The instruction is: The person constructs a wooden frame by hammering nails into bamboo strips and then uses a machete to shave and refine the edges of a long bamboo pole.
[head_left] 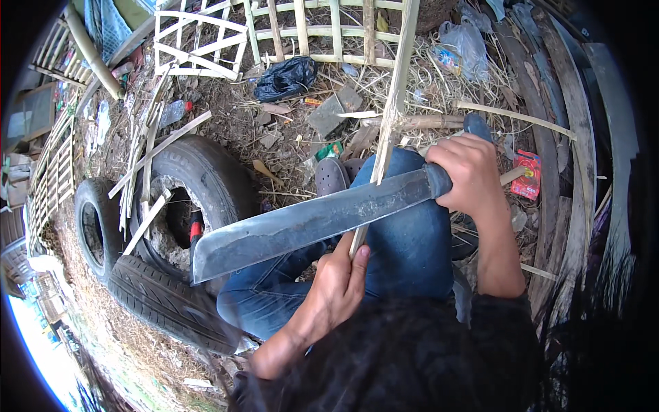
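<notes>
Bamboo strip ran with its long axis from near to far, its near end pinched shut in the left hand above the lap. The right hand, farther and to the right, was closed tight round the handle of a machete, whose blade crossed the strip leftward. Old tyres lay left; a lattice panel stood far.

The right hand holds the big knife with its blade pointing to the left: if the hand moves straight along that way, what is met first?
Probably the nearer tyre: the machete in the right hand points at it, though depth is unclear.
</notes>
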`<state>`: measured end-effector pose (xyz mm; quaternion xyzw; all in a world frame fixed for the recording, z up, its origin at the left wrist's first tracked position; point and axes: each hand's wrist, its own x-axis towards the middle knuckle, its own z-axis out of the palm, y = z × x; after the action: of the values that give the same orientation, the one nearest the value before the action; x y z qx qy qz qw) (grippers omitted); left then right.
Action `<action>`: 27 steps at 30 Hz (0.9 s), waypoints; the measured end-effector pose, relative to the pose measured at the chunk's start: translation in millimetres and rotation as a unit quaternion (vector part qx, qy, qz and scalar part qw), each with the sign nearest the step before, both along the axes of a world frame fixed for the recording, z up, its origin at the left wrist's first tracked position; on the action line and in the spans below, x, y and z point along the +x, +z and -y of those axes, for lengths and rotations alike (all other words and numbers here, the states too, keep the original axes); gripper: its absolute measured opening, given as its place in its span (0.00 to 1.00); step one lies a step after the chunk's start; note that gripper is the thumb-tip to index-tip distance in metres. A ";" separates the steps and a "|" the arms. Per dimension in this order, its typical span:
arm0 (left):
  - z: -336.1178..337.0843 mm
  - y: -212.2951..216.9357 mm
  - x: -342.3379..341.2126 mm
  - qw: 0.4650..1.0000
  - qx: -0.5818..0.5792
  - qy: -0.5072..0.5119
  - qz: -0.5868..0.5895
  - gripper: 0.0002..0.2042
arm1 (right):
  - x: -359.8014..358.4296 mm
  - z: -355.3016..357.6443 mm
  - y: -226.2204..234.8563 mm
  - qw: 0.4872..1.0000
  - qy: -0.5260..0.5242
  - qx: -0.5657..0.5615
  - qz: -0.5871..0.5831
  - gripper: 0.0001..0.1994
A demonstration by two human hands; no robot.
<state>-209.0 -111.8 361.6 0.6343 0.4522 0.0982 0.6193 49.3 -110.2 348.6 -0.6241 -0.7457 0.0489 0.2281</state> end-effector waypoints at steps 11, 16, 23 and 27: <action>30.3 -0.9 -12.6 0.954 -0.271 -0.034 0.127 0.15 | -21.4 25.6 -9.8 0.972 -0.215 0.092 0.016 0.13; 35.5 9.0 -20.4 0.788 -0.582 0.029 0.200 0.17 | -19.6 11.1 -22.6 0.947 -0.310 0.085 0.008 0.10; 5.7 8.0 -26.7 0.994 -0.105 0.005 -0.027 0.11 | -15.8 22.5 -31.3 0.955 -0.254 0.120 -0.090 0.16; -5.2 4.5 -21.9 0.997 -0.076 0.029 0.015 0.11 | -10.7 21.3 -20.7 0.971 -0.185 0.099 -0.112 0.17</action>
<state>-230.9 -106.6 366.1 0.5704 0.4670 0.0906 0.6697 38.6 -131.6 327.9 -0.7162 -0.5880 0.0019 0.3759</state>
